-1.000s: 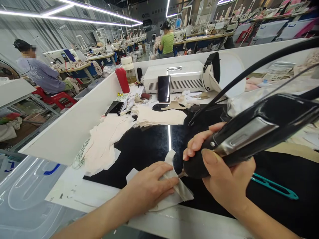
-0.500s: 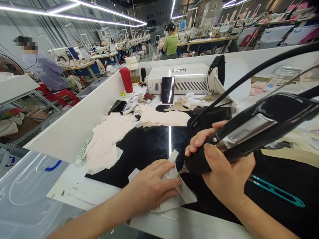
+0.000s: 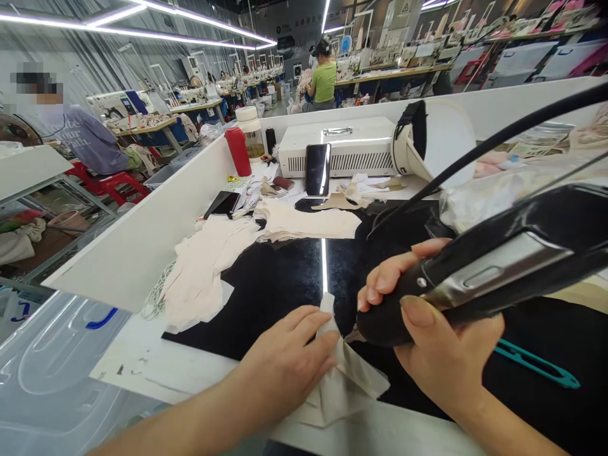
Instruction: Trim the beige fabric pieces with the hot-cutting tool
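Observation:
My left hand (image 3: 294, 354) is closed on a pale cream fabric piece (image 3: 354, 373), its fingers pinching a narrow fold near the table's front edge. A strip of the fabric sticks up past the fingertips, and part of the piece hangs over the edge. My right hand (image 3: 441, 342) is wrapped around a thick black corded hand tool (image 3: 494, 272) with a silver panel on its side. The tool's narrow tip points left and lies close to the fabric fold; whether they touch I cannot tell. Behind my hands lie stacks of pale cut fabric (image 3: 204, 266).
A teal long-handled tool (image 3: 536, 364) lies on the black mat (image 3: 280, 278) at right. Farther back are a phone (image 3: 318, 170), a white vented box (image 3: 351, 149), a red cup (image 3: 238, 152) and a white cone (image 3: 439, 145). A thick cable (image 3: 503, 130) arches over the right side.
The hand tool and my right hand have shifted right and slightly down. The fabric at my left hand has turned and spread a little to the right, and the left fingers have drawn together.

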Demonstrator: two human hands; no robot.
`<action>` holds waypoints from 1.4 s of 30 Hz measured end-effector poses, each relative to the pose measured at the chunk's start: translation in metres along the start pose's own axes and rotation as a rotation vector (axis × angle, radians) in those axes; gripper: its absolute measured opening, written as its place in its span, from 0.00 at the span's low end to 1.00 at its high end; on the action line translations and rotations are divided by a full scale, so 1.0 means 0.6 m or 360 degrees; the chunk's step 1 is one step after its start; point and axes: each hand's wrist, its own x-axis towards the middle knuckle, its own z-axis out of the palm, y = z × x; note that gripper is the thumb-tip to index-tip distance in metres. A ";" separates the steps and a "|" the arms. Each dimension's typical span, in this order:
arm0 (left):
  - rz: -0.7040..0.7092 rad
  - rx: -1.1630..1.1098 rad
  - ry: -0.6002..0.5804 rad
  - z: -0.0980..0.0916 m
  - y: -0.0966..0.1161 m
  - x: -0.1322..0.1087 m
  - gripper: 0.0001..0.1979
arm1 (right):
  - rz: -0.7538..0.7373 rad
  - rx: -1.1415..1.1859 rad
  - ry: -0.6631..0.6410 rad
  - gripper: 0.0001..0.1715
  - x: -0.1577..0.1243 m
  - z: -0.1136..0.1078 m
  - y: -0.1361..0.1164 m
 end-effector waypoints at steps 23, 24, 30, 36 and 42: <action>0.0137 -0.0518 -0.0158 0.013 -0.085 0.000 0.15 | 0.0015 -0.0054 0.0027 0.24 -0.003 0.001 -0.003; 0.0159 -0.0505 -0.0136 0.013 -0.084 -0.002 0.14 | 0.0019 -0.0053 0.0028 0.24 -0.002 0.002 -0.004; 0.0080 -0.0523 -0.0171 0.006 -0.076 -0.009 0.15 | 0.0028 -0.0061 0.0036 0.25 0.000 0.007 -0.007; 0.0079 -0.0515 -0.0171 0.002 -0.070 -0.011 0.14 | 0.0039 -0.0078 0.0018 0.25 -0.002 0.006 -0.007; 0.0115 -0.0451 -0.0137 0.006 -0.068 -0.017 0.14 | 0.0030 -0.0070 0.0061 0.25 0.003 0.010 -0.006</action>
